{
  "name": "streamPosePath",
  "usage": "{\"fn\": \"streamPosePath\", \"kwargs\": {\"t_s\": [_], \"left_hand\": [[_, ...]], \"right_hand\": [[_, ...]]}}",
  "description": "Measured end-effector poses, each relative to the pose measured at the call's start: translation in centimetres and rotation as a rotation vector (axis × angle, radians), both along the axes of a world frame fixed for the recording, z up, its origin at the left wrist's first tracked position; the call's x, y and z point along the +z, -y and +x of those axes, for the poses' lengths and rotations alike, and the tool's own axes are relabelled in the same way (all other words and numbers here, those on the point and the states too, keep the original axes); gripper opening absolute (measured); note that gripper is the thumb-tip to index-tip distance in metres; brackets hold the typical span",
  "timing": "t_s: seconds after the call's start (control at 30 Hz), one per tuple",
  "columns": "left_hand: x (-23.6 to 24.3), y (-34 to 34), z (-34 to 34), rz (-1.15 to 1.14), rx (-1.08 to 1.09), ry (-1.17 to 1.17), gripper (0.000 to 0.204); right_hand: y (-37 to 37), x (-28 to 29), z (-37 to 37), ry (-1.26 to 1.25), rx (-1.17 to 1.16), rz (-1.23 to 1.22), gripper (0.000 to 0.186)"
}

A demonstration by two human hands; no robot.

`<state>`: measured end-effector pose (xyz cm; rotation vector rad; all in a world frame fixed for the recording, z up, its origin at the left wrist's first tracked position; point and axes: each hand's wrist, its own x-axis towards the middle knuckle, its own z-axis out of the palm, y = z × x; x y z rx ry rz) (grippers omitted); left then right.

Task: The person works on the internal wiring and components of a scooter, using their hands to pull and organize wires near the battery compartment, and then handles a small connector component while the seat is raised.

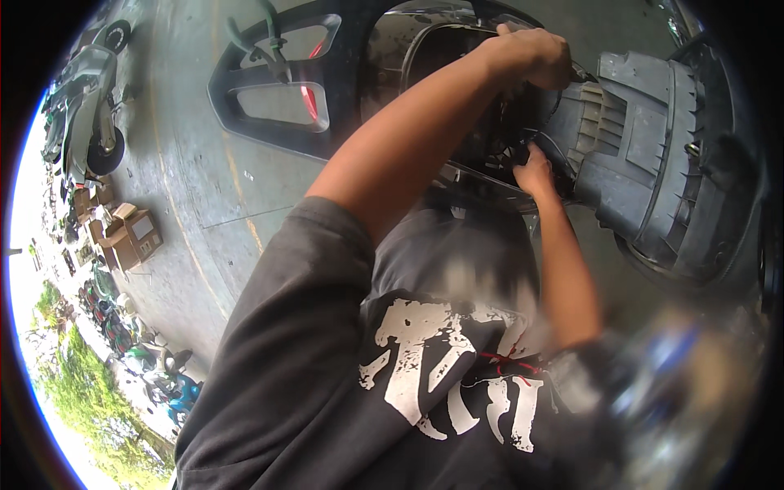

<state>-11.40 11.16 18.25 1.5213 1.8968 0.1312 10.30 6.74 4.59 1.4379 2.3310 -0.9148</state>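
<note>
In front of me is a motor scooter with a dark open cavity (469, 114) in its body. My left hand (535, 57) reaches across it to the far rim, its fingers curled; whatever they grip is hidden. Nearer me, my right hand (535, 173) dips into the opening beside black parts, fingers bent and fingertips partly hidden. A thin dark cable (558, 106) curves between the hands. Right of the cavity stands a large grey ribbed plastic panel (633, 139), apparently the underside of a seat.
Green-handled pliers (265, 53) lie on the black rear rack (224, 102) at left. Red light or reflector pieces (309, 102) show through its openings. Farther left are cardboard boxes (135, 238), a parked scooter (88, 106) and several more two-wheelers (155, 363). The lower right is blurred.
</note>
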Motion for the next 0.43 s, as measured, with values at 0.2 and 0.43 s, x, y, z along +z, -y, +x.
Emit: {"fn": "streamPosePath", "kwargs": {"t_s": [0.2, 0.43], "left_hand": [[0.2, 9.6, 0.3, 0.536, 0.069, 0.288, 0.029], [2.5, 17.6, 5.3, 0.275, 0.516, 0.768, 0.039]], "right_hand": [[1.2, 3.5, 3.7, -0.57, 0.114, 0.194, 0.027], [4.3, -1.1, 18.9, -0.552, -0.324, 0.319, 0.036]]}}
